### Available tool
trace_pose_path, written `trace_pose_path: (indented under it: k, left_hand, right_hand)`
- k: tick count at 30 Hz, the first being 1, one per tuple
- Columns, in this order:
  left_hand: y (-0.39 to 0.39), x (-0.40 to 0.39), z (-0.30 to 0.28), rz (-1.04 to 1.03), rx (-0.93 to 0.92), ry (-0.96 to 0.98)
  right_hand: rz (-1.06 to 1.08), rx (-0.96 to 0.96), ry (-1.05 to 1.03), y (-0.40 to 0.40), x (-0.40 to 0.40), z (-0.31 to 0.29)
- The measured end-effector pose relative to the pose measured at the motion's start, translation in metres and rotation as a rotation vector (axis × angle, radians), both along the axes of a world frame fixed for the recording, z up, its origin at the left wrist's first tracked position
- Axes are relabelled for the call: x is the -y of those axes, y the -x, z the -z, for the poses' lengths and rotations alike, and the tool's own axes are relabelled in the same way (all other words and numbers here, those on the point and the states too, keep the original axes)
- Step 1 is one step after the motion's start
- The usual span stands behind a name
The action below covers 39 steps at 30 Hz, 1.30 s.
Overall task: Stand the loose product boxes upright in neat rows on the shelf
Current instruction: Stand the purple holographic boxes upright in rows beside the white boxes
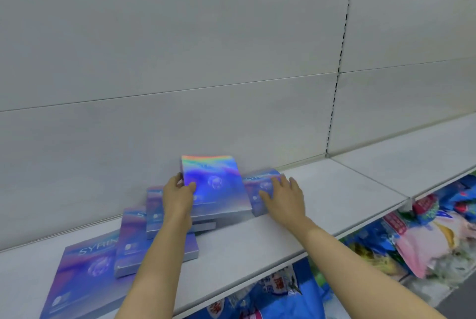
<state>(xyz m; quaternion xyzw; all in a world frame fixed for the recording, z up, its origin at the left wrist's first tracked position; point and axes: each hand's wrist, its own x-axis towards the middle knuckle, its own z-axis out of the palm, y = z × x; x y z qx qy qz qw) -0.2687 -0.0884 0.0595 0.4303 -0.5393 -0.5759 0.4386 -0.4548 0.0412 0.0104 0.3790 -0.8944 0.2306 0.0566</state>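
1. Product boxes – holographic blue-purple, lying overlapped on the white shelf [322, 205] along its left half, none upright.
2. Top box [219, 184] tilted – L hand [177, 195] grips its left edge, thumb on the face.
3. R hand [283, 195] flat, fingers spread, on right box [260, 184].
4. Bagged goods [412, 236] on lower shelf, near right.

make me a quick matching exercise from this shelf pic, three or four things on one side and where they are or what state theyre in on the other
Things:
1. left hand
2. right hand
3. nearest box
4. bagged goods

States or places:
A. lies flat at the shelf's left front
B. on the level below the shelf
C. grips the tilted rainbow-topped box
D. fingers spread on the rightmost box

Pairs: 1-C, 2-D, 3-A, 4-B
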Motion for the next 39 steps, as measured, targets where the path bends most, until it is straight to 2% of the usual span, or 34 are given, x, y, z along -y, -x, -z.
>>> trace_pose_path:
  k: [2, 4, 9, 13, 17, 21, 27, 31, 39]
  left_hand:
    - [-0.01, -0.003, -0.003, -0.018, -0.102, -0.033]
    - [-0.02, -0.003, -0.008, -0.04, -0.169, -0.053]
    - [-0.032, -0.011, -0.016, -0.061, -0.284, -0.041]
    - [-0.037, -0.02, -0.009, -0.118, -0.313, -0.004]
    - [-0.05, -0.043, -0.011, -0.139, -0.345, 0.092]
    - [-0.068, -0.056, -0.011, -0.145, -0.429, 0.114]
    - [-0.11, -0.065, -0.009, -0.135, -0.539, 0.052]
    - [-0.156, -0.068, -0.006, -0.129, -0.61, 0.027]
    - [-0.295, -0.075, 0.003, -0.162, -0.596, 0.06]
  right_hand:
    - [0.138, 0.145, -0.19, 0.02, 0.007, 0.003]
    - [0.206, 0.298, -0.243, 0.028, 0.012, -0.001]
    - [0.167, 0.295, -0.379, 0.039, 0.024, -0.018]
    - [0.182, 0.399, -0.345, 0.047, 0.018, -0.023]
    - [0.186, 0.464, -0.142, 0.055, 0.001, -0.016]
    - [0.17, 0.767, 0.428, 0.04, -0.024, 0.002]
    - [-0.037, 0.683, 0.772, -0.037, -0.07, -0.005]
    - [-0.106, 0.676, 0.861, -0.093, -0.079, -0.012]
    - [-0.228, 0.726, 0.987, -0.232, -0.077, -0.018]
